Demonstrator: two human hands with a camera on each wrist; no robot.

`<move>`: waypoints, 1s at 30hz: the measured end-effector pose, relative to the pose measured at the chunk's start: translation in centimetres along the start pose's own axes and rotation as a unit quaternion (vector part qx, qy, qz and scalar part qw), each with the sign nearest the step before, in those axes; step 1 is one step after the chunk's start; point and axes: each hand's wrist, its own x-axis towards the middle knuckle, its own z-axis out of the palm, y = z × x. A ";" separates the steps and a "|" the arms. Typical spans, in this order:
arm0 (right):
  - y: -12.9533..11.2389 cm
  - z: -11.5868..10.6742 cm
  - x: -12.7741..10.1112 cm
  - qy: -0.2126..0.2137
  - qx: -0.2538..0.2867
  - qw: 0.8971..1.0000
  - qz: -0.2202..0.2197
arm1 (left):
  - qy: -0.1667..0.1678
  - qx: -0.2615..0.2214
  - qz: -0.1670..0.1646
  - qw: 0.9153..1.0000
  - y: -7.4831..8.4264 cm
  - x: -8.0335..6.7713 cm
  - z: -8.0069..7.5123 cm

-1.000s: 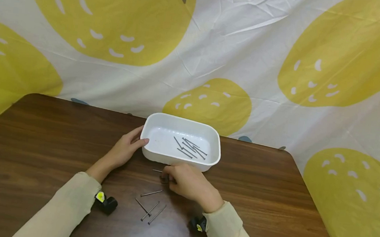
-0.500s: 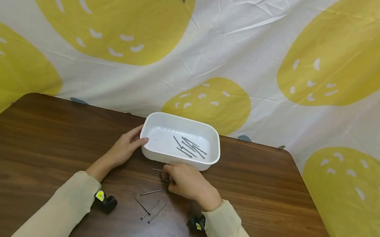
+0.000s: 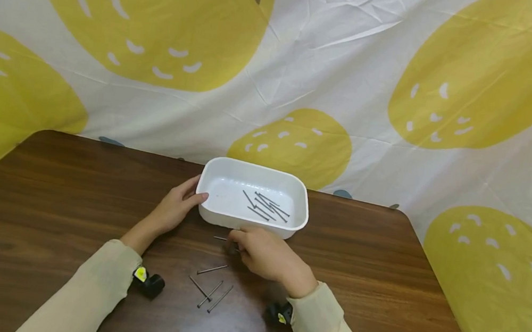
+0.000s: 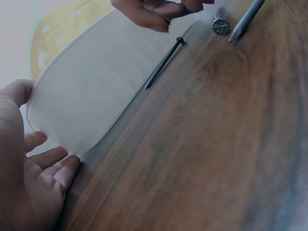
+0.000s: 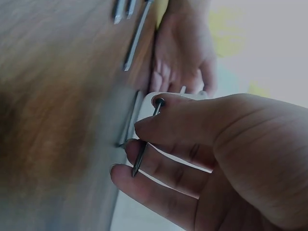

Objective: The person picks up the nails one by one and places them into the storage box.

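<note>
A white rectangular tub [image 3: 225,189] stands at the back of the table, with several steel nails [image 3: 269,207] lying in its right half. My left hand [image 3: 172,208] holds the tub's left end, thumb over the rim and fingers against the outer wall. In front of the tub my right hand [image 3: 269,254] pinches one nail [image 5: 139,161] between thumb and fingers, tilted, its head near the thumb. Another nail [image 4: 163,65] lies on the table along the tub's front wall, just left of the right hand.
Several more loose nails lie on the brown wooden table [image 3: 74,211] nearer the person, among them a single nail [image 3: 212,269] and a crossed pair beside another nail [image 3: 220,299]. A white cloth with yellow fruit prints [image 3: 292,142] hangs behind the table.
My right hand has shifted slightly, its fingertips rising a little beside the tub's front wall. The left hand and the tub have stayed put, as have the loose nails.
</note>
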 end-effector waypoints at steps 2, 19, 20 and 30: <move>-0.2 -0.2 0.0 0.005 0.005 1.000 0.000 | 0.000 0.002 0.000 1.000 -0.1 0.0 -0.1; 0.1 -3.6 -0.4 0.050 0.058 0.996 -0.041 | 0.007 0.003 -0.002 1.000 -0.4 -0.1 0.0; 0.3 -3.8 -0.3 0.053 0.064 0.996 -0.042 | 0.007 0.003 -0.001 1.000 -0.3 -0.2 0.0; 3.5 -5.8 0.9 0.052 0.093 0.994 0.001 | 0.002 -0.001 -0.002 1.000 -0.2 -0.1 0.0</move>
